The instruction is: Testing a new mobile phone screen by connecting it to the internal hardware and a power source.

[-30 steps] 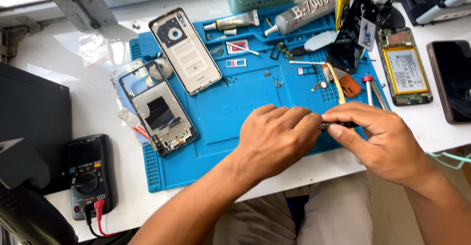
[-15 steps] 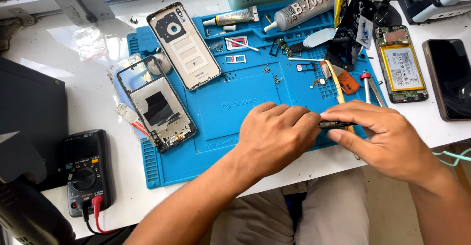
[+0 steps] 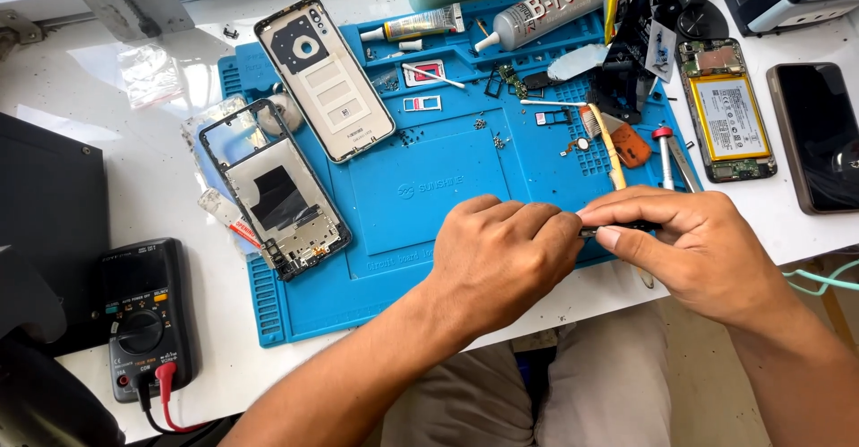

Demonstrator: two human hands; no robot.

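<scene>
Now our left hand pinches one end of the small dark part over the blue mat; right hand fingers pinch the other end; we should grip lightly, keeping it low

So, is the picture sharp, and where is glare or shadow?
Head view: sharp overall; daylight glare washes the white table at top left; both hands, left and right, throw soft shadows on the blue mat; the small dark part they pinch is unclear.
</scene>
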